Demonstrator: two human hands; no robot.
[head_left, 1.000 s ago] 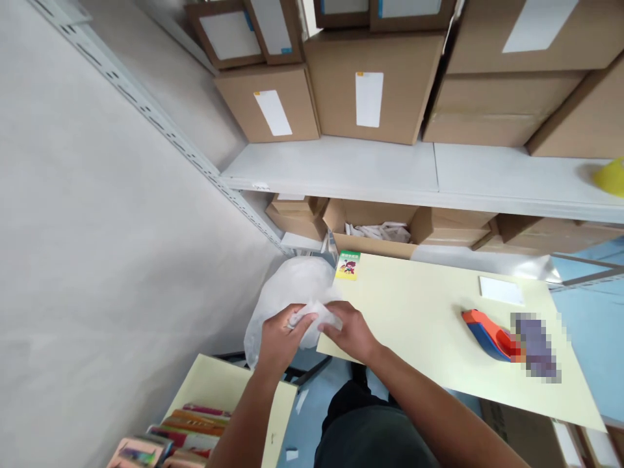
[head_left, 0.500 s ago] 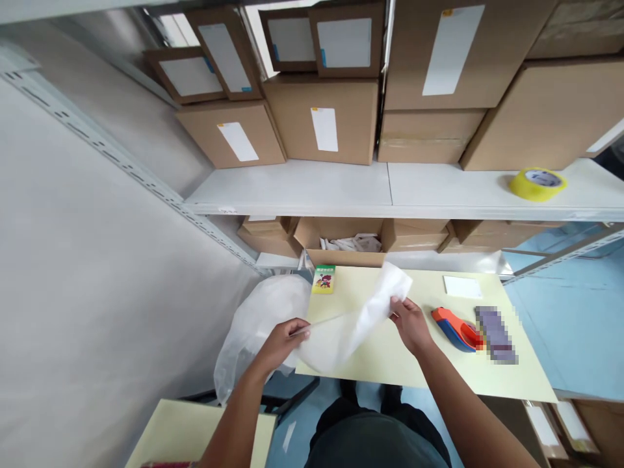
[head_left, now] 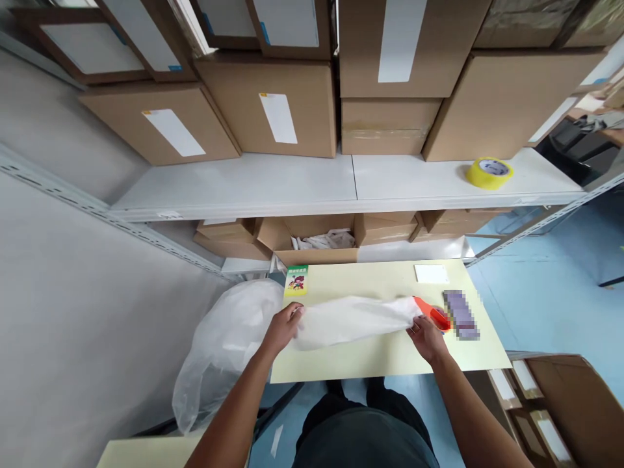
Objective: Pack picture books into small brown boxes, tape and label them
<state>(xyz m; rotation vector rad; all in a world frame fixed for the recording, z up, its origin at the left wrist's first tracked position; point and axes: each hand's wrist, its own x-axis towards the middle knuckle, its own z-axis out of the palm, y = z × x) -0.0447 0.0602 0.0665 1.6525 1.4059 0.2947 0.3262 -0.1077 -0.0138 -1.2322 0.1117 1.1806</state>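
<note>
A thin white sheet, possibly a flat bag, is stretched sideways above the pale yellow table. My left hand pinches its left end between thumb and fingers. At the right end, my right hand is closed on its lower corner. Just behind that hand lies an orange tool, which looks like a tape dispenser and is partly covered by the sheet and hand. A small green and yellow booklet or packet rests at the table's back left corner.
A pixelated purple item and a white card lie on the table's right side. Left of it bulges a translucent plastic bag. Behind, a shelf holds cartons and yellow tape. An open carton sits below.
The sheet, twisted and slanting before, is now spread out nearly level. My hands have moved farther apart, the right one lower and nearer the orange tool. The camera view has shifted right.
</note>
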